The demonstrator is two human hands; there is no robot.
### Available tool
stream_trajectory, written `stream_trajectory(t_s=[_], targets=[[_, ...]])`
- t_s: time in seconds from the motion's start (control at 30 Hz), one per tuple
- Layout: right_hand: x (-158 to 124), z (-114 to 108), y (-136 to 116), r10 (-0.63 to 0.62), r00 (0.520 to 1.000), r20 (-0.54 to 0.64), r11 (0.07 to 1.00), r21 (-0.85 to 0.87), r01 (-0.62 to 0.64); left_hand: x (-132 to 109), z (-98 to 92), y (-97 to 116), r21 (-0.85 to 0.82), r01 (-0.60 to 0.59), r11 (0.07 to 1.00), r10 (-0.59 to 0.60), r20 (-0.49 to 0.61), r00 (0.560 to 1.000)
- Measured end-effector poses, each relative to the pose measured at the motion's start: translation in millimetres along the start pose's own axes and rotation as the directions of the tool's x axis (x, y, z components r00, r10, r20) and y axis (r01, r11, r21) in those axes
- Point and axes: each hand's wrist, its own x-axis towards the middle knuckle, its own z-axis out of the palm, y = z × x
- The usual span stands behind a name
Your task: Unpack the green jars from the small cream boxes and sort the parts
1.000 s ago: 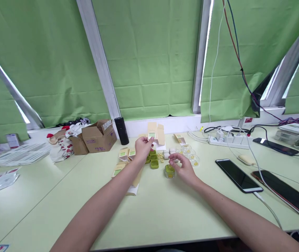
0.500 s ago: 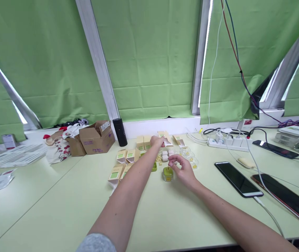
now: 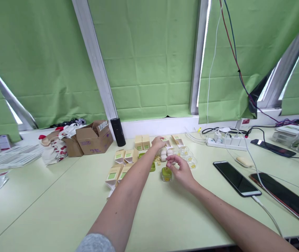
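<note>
My left hand (image 3: 158, 142) reaches far forward beside an opened beige carton (image 3: 166, 142), fingers bunched and partly hidden; whether it holds the carton I cannot make out. Above a small clear jar with a green lid (image 3: 166, 174), my right hand (image 3: 180, 168) has thumb and fingertips drawn together; anything between them is too small to name. White rounded pieces (image 3: 163, 156) lie between the hands, with small yellow pieces (image 3: 158, 161) nearby. A green tray or lid (image 3: 152, 167) is partly covered by my left forearm. Clear plastic cups (image 3: 191, 162) stand right of the white pieces.
Several beige cartons (image 3: 113, 174) with green panels stand left of my left forearm. Farther back are a cardboard box (image 3: 94, 138) and a black cylinder (image 3: 118, 132). A power strip (image 3: 228, 141), cables and phones (image 3: 236, 178) occupy the right side.
My left hand has drawn slightly back from the carton, and its fingers point more to the right. The right hand stays over the jar. The whole view has shifted a little.
</note>
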Motion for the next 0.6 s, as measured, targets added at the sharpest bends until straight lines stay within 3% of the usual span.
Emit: stream_trajectory(t_s=[0.27,0.6], targets=[[0.6,-0.3,1.7,0.003,1.000,0.003,1.000,-0.002,-0.003,-9.7,12.2,10.4,0.117,-0.078,0.990,0.073,0.049,0.996],[-0.2,0.2,1.5,-0.010,1.000,0.003,1.000,-0.005,0.010,-8.2,26.2,21.6,0.131,-0.093,0.987,0.085,0.068,0.994]])
